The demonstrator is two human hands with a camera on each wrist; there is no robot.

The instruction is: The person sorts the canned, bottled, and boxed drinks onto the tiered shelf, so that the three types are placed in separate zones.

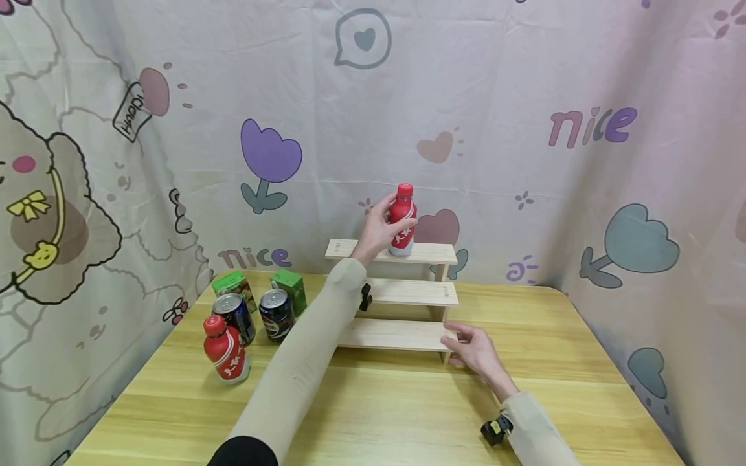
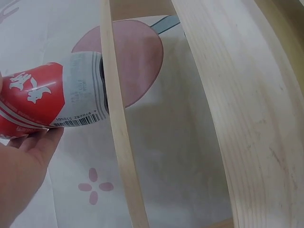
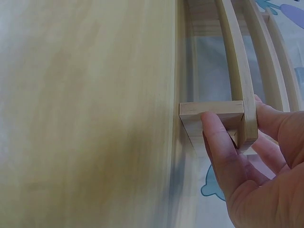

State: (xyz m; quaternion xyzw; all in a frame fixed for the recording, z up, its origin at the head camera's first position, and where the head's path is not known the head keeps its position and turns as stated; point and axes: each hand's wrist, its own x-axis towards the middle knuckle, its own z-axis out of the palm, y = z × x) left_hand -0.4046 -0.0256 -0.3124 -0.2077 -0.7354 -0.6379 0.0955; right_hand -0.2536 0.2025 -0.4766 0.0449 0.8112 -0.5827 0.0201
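My left hand (image 1: 381,228) grips a red bottle (image 1: 403,217) with a red cap and white base, upright at the right part of the top board of a three-step wooden display shelf (image 1: 402,334). In the left wrist view the bottle's barcoded lower end (image 2: 83,90) meets the edge of the top board (image 2: 121,137). My right hand (image 1: 478,353) holds the right end of the lowest board. Seen from the right wrist, the thumb lies over the board (image 3: 244,90) and a finger (image 3: 216,137) presses its supporting leg.
On the left of the wooden table (image 1: 373,414) stand another red bottle (image 1: 226,349), two dark cans (image 1: 276,316) (image 1: 234,317) and two green cartons (image 1: 289,290) (image 1: 235,288). A printed curtain (image 1: 495,84) hangs behind the shelf and along both sides.
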